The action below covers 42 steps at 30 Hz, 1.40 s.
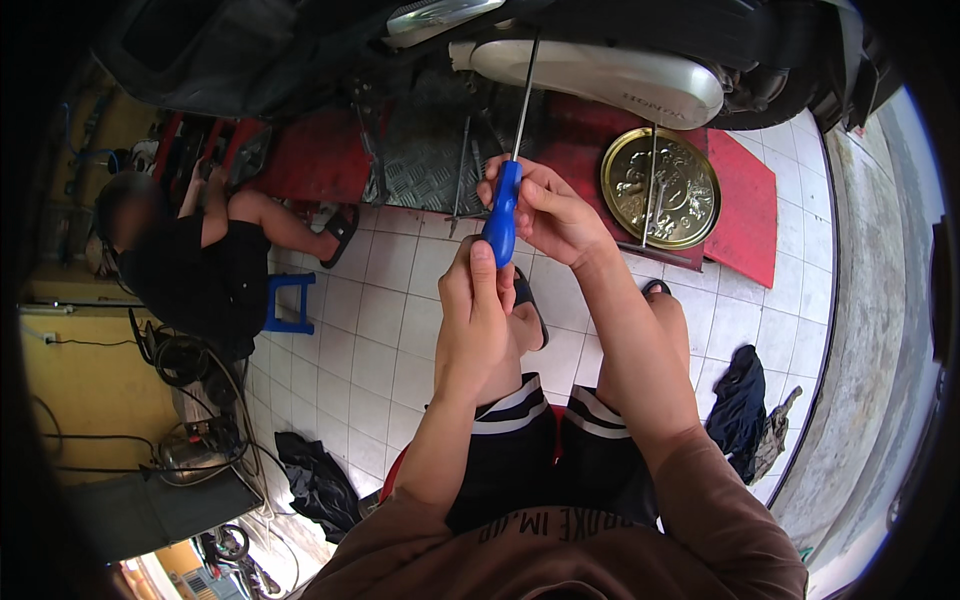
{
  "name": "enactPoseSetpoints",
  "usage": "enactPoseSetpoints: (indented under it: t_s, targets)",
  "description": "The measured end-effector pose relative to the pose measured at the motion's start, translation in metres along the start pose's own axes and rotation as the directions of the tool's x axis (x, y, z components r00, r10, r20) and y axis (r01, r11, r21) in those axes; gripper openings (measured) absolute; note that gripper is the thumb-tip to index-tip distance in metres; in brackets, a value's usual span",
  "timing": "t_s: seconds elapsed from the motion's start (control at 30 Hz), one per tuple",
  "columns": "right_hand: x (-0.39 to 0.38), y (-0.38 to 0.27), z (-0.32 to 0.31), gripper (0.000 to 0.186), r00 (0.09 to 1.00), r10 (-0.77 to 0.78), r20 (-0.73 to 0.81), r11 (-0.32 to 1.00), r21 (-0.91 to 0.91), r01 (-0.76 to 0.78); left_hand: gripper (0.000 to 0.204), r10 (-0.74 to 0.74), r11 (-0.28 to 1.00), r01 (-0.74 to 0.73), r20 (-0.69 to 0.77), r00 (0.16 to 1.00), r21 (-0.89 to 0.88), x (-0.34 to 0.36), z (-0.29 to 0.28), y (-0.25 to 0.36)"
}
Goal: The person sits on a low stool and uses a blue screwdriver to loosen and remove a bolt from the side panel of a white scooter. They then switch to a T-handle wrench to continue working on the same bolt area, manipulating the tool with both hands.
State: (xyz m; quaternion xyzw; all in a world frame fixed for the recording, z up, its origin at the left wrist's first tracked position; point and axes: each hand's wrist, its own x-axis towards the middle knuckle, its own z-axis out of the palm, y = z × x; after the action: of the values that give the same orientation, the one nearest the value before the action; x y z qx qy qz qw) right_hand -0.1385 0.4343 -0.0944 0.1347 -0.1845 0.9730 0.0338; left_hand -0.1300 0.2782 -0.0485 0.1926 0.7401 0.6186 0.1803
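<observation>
My left hand (475,310) grips the butt end of a blue-handled screwdriver (505,205), thumb along it. Around the upper part of the handle, my right hand (555,215) has its thumb and fingers closed. The long metal shaft points away from me, up to the dark underside of a scooter (230,40), overlapping a long silver cover (610,80); where the tip sits, I cannot make out. Beyond my hands is a red lift platform (310,160) with a textured metal plate (425,150). A round gold tray (630,190) lies on it at the right, crossed by a metal rod.
A co-worker (190,260) sits at the left by a blue stool (295,305). Hoses and a metal tank (190,450) are at lower left. Dark cloths (740,410) lie on the tiled floor at right, and a black bundle (310,480) at lower left.
</observation>
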Motion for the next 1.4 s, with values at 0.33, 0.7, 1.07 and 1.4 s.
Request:
enactPoseSetpoints:
  t_s: [0.33,0.7,1.07,1.4]
  targets:
    - [0.001,0.001,-0.023,0.046,1.0,-0.007,-0.02,0.98,-0.2,0.003,0.037,0.185,0.982,-0.186,-0.033,0.982,-0.026,0.002,0.007,0.002]
    - [-0.002,0.0,-0.014,0.052,1.0,0.001,-0.025,0.963,-0.269,-0.007,0.042,0.33,0.942,-0.326,-0.028,0.944,0.084,0.003,0.005,0.005]
    - [-0.001,-0.004,-0.004,0.047,0.999,-0.032,0.03,0.961,-0.274,0.039,0.036,0.115,0.993,-0.117,0.088,0.99,0.023,0.001,-0.004,0.001]
    - [0.0,0.005,-0.01,0.047,0.996,-0.091,0.002,0.981,-0.169,0.09,0.046,0.533,0.824,-0.498,-0.071,0.843,0.268,0.004,0.009,-0.001]
